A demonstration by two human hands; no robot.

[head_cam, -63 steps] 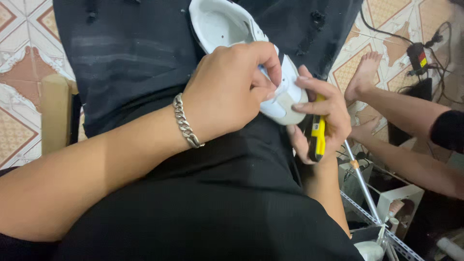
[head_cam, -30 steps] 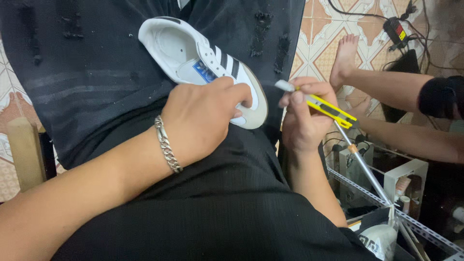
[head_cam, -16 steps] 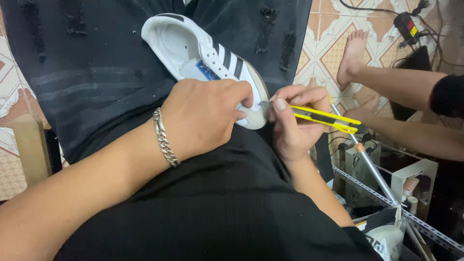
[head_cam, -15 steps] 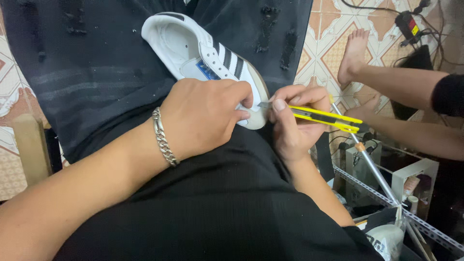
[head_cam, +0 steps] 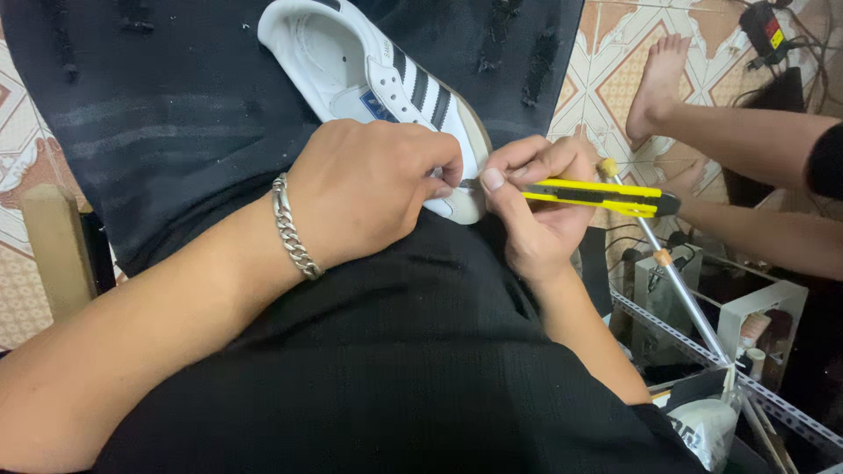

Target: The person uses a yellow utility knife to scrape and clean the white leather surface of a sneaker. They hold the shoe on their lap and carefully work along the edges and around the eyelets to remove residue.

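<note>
We held the white sneaker (head_cam: 378,79) on our lap in the upper middle of the frame, its toe pointing down toward us and its opening toward the top edge; our left hand (head_cam: 369,197) was curled over the toe end, fingers pressed together and clamped on it, which seemed meant to keep the shoe from shifting under the blade; the silver chain bracelet (head_cam: 292,230) sat at that wrist. Our right hand (head_cam: 536,206), just right of centre, pinched the yellow and black utility knife (head_cam: 597,195) between thumb and bent fingers, the handle running out to the right and the short blade tip meeting the toe edge of the sole beside our left thumb; the low, flat angle suggested we were working along the seam where sole joins upper. The black apron (head_cam: 176,114) spread beneath likely shielded the legs. At the upper right another person's bare foot (head_cam: 659,83) rested on the patterned floor tiles (head_cam: 615,53).

Compared with half a second earlier, the two hands had closed up on each other; the blade tip now lay at the toe, and the shoe stood higher in the frame.
</note>
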